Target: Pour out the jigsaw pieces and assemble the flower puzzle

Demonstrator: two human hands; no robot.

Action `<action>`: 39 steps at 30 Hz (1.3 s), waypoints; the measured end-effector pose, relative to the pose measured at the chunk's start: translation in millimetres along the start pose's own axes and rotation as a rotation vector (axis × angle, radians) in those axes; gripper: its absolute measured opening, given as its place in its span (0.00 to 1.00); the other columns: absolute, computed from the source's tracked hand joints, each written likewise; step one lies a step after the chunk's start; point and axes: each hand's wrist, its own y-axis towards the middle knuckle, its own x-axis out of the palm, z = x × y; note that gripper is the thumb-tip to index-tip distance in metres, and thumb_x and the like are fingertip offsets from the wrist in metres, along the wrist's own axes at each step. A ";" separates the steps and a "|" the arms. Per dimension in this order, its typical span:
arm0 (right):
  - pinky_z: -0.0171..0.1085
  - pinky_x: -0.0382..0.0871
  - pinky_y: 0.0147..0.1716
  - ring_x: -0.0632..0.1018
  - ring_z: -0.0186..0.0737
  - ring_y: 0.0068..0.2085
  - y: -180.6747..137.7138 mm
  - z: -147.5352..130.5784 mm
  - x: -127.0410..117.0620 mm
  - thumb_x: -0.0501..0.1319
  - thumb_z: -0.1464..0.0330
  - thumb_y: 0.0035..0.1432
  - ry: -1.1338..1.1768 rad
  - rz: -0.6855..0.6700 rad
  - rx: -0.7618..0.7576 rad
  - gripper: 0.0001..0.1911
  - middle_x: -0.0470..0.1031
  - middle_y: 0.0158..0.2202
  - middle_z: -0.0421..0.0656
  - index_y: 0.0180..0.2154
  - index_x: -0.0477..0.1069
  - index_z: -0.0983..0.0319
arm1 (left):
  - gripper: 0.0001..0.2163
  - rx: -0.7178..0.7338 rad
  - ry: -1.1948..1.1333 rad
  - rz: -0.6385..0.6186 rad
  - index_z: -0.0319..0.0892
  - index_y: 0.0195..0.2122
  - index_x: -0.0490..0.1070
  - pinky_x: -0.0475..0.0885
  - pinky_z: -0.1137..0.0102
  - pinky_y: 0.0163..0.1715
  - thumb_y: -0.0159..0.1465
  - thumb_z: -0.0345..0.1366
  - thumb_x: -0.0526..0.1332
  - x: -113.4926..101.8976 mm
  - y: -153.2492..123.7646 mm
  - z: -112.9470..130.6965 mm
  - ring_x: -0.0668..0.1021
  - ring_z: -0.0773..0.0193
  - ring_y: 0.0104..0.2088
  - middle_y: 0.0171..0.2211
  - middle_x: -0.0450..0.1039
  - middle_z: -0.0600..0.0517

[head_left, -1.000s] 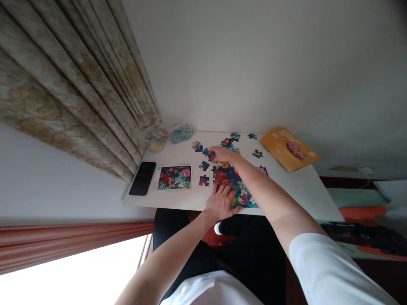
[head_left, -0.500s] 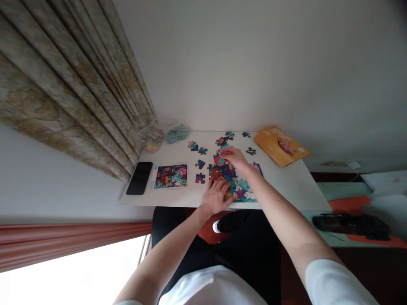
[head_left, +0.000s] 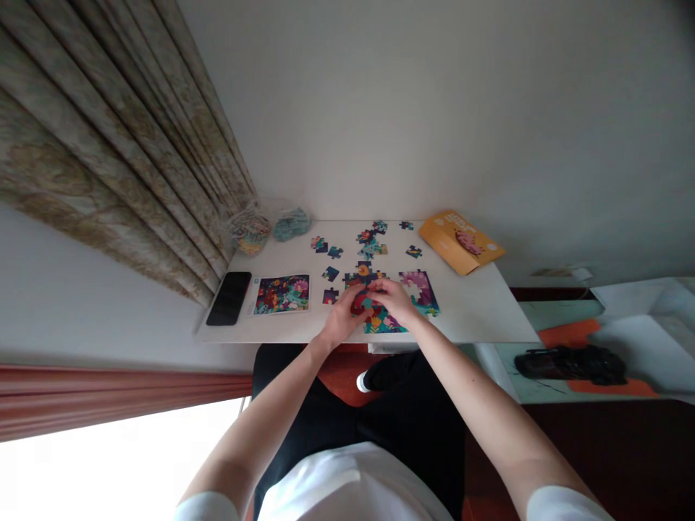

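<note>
"Where's the jigsaw puzzle [head_left: 418, 289]?"

"Under my left hand [head_left: 341, 323] and right hand [head_left: 392, 300] — both curled, fingertips on pieces; gripping? Can't tell."

"Around it?"

"Picture card [head_left: 281, 294] left, orange booklet [head_left: 460, 242] beyond — print too small."

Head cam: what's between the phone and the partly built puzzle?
In the head view, going from the black phone: a printed puzzle picture, then loose puzzle pieces, then the partly built puzzle.

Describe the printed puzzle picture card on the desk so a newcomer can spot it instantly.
On the white desk, at the end by the curtain, lies a black smartphone. Right beside it is the puzzle picture card: a flat, white-bordered print showing one whole colourful image, unlike the loose jigsaw pieces just beyond it.
</note>
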 end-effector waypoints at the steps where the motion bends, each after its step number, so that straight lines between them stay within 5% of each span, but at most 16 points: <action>1: 0.39 0.77 0.35 0.80 0.40 0.35 -2.1 1.1 -0.2 0.73 0.56 0.42 0.020 0.001 0.013 0.20 0.78 0.33 0.39 0.35 0.75 0.59 | 0.25 0.027 0.004 -0.033 0.47 0.65 0.64 0.74 0.55 0.61 0.67 0.34 0.65 -3.2 2.8 0.1 0.75 0.53 0.63 0.61 0.73 0.43; 8: 0.40 0.79 0.39 0.80 0.37 0.33 -10.9 -2.2 -1.0 0.76 0.58 0.42 0.107 -0.012 0.055 0.21 0.78 0.33 0.37 0.35 0.74 0.59 | 0.23 0.185 0.094 -0.171 0.47 0.64 0.69 0.74 0.54 0.63 0.68 0.34 0.65 -25.4 15.6 0.6 0.76 0.53 0.63 0.63 0.73 0.44; 13: 0.42 0.80 0.39 0.82 0.40 0.34 -14.0 0.8 -0.9 0.72 0.55 0.51 0.059 -0.041 0.045 0.18 0.79 0.35 0.40 0.39 0.74 0.58 | 0.20 0.201 0.157 -0.138 0.46 0.62 0.72 0.76 0.56 0.61 0.69 0.39 0.65 -41.1 5.3 -6.8 0.79 0.53 0.60 0.61 0.75 0.45; 17: 0.46 0.77 0.46 0.82 0.47 0.41 -20.2 8.4 -15.0 0.61 0.59 0.64 -0.382 0.165 -0.177 0.09 0.81 0.38 0.46 0.38 0.74 0.58 | 0.16 0.156 0.247 -0.047 0.45 0.53 0.79 0.79 0.55 0.56 0.67 0.43 0.68 -66.7 -14.6 -22.3 0.83 0.51 0.53 0.54 0.81 0.44; 20: 0.47 0.72 0.52 0.80 0.50 0.47 -26.1 16.8 -27.2 0.57 0.66 0.67 -0.737 0.216 -0.325 0.09 0.80 0.42 0.50 0.39 0.76 0.58 | 0.13 0.135 0.310 -0.112 0.47 0.50 0.80 0.78 0.52 0.54 0.66 0.43 0.69 -79.3 -28.7 -31.2 0.84 0.50 0.51 0.51 0.82 0.45; 30: 0.50 0.68 0.57 0.76 0.53 0.54 -29.6 33.7 -29.0 0.58 0.64 0.69 -0.976 0.125 -0.403 0.11 0.79 0.47 0.51 0.45 0.78 0.58 | 0.11 0.081 0.339 -0.145 0.49 0.48 0.79 0.76 0.54 0.55 0.67 0.44 0.68 -69.7 -35.8 -39.7 0.83 0.51 0.51 0.50 0.83 0.48; 39: 0.50 0.68 0.56 0.75 0.53 0.53 -31.6 32.0 -27.3 0.58 0.65 0.69 -1.007 0.137 -0.389 0.11 0.78 0.48 0.51 0.46 0.78 0.59 | 0.14 0.008 0.330 -0.144 0.47 0.52 0.76 0.64 0.46 0.68 0.67 0.42 0.67 -64.7 -23.2 -58.6 0.78 0.50 0.61 0.58 0.78 0.46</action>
